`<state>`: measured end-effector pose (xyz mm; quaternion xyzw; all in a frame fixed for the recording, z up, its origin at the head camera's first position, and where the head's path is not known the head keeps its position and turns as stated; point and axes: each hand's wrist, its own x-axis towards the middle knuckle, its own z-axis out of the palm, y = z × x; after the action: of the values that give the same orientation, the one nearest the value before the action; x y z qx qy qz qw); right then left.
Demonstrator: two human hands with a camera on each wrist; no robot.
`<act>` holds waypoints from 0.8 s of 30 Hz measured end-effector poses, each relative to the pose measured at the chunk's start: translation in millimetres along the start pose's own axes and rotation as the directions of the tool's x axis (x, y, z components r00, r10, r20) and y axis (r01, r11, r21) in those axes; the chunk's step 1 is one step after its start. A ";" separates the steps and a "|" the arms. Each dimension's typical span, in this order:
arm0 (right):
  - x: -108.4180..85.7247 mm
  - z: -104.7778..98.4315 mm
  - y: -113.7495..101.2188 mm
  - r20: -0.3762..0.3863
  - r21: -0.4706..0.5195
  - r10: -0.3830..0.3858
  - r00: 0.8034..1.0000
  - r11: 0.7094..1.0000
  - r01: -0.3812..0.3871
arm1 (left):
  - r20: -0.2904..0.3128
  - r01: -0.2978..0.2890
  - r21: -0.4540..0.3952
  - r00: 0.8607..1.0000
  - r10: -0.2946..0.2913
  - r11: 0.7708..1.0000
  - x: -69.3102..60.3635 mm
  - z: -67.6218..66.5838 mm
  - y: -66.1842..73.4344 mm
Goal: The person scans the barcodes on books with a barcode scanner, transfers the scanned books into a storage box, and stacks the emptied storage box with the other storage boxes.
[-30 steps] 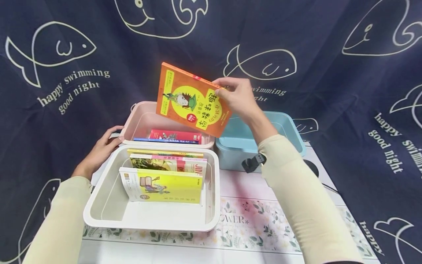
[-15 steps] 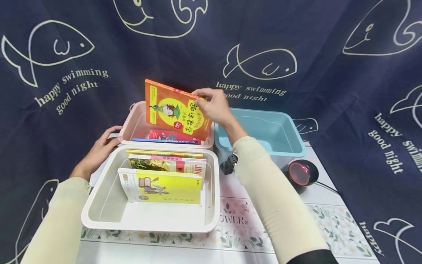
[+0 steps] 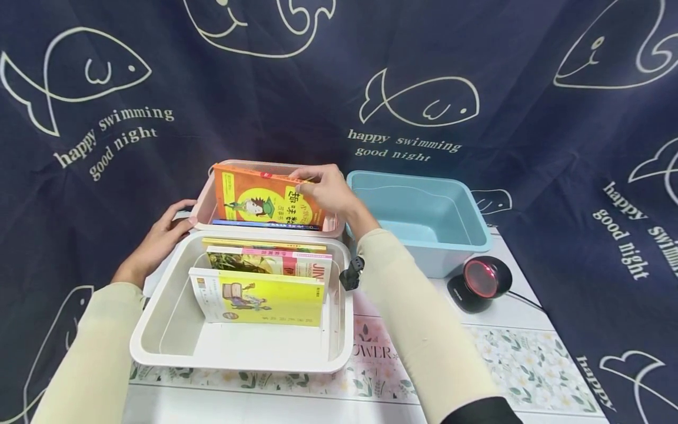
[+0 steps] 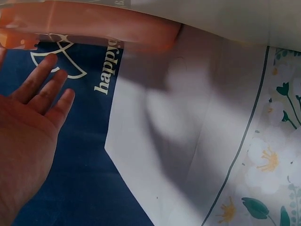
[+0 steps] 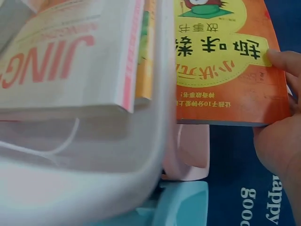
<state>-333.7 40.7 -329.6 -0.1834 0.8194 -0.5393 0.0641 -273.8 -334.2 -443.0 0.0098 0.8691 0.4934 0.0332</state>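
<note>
My right hand (image 3: 327,193) pinches the top edge of an orange book (image 3: 259,197) near its right end. The book stands in the pink bin (image 3: 203,200), behind a blue book (image 3: 265,225). In the right wrist view, thumb and fingers lie on either side of the orange book (image 5: 225,101). At the pink bin's left end, my left hand (image 3: 159,240) touches the rim. In the left wrist view that left hand (image 4: 33,122) shows straight, slightly spread fingers beneath the bin's edge. Its thumb is out of that view.
In front stands a white bin (image 3: 243,360) with several upright books, a yellow one (image 3: 275,300) foremost. A light blue bin (image 3: 424,224) is at the right, beside a black round device (image 3: 479,282) with a cable. A dark fish-print cloth (image 3: 296,106) hangs behind.
The right hand has moved left and down, lowering the orange book from above the bins into the pink bin. The left hand has stayed nearly still.
</note>
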 end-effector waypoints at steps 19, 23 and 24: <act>-1.1 30.3 33.4 0.139 -0.083 0.086 0.987 0.994 -0.075 | -0.002 -0.017 -0.033 1.000 0.017 0.999 -1.7 0.9 1.0; -1.6 34.2 39.2 0.160 -0.093 0.068 0.985 0.994 -0.054 | -0.007 -0.019 -0.033 1.000 0.019 0.999 -1.7 1.0 -0.1; -1.7 35.2 40.3 0.166 -0.100 0.074 0.983 0.993 -0.058 | -0.007 -0.017 -0.033 1.000 0.017 0.999 -1.9 1.1 -0.3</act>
<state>-330.8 25.2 -380.7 -0.2042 0.8413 -0.4797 0.1428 -271.8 -333.6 -443.7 0.0150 0.8609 0.5079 0.0261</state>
